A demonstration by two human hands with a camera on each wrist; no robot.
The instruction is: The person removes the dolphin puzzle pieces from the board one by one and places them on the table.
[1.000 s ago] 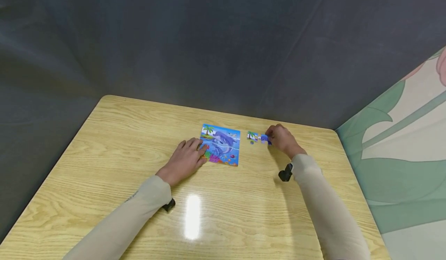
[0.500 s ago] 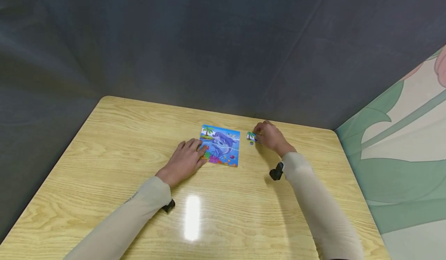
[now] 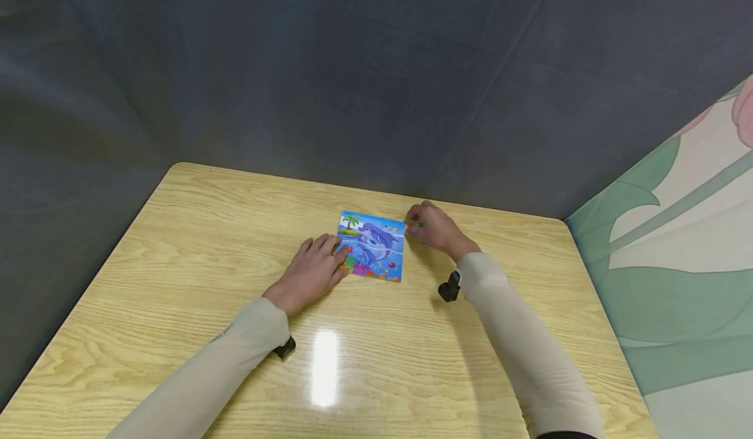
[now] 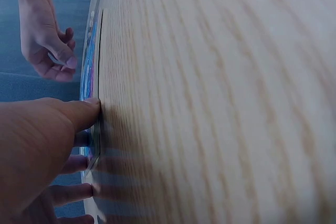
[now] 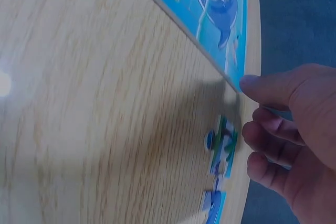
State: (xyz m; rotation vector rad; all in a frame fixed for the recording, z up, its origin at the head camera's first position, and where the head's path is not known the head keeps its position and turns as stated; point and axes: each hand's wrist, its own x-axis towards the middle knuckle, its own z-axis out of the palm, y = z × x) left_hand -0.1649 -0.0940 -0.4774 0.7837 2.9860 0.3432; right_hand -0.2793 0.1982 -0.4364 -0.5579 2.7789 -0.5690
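Observation:
A square dolphin puzzle board (image 3: 376,248) lies flat on the wooden table. My left hand (image 3: 308,272) rests at its left edge, fingers spread and thumb over the lower left corner; the left wrist view shows the thumb (image 4: 84,111) pressing along the edge. My right hand (image 3: 434,231) is by the board's upper right corner. In the right wrist view its thumb (image 5: 257,90) overlaps that corner, and its bent fingers stand apart from it with nothing between. Below them lie a palm-tree puzzle piece (image 5: 227,148) and a blue puzzle piece (image 5: 214,208), mostly hidden by the hand in the head view.
The wooden table (image 3: 235,230) ends at a dark cloth wall (image 3: 353,99) just behind the board. A wall with a leaf pattern (image 3: 688,276) stands along the right side. A bright light reflection (image 3: 325,367) shows on the tabletop in front.
My right hand has moved left, from the loose blue piece across the palm-tree piece to the board's right edge. My left hand and the board have stayed in place.

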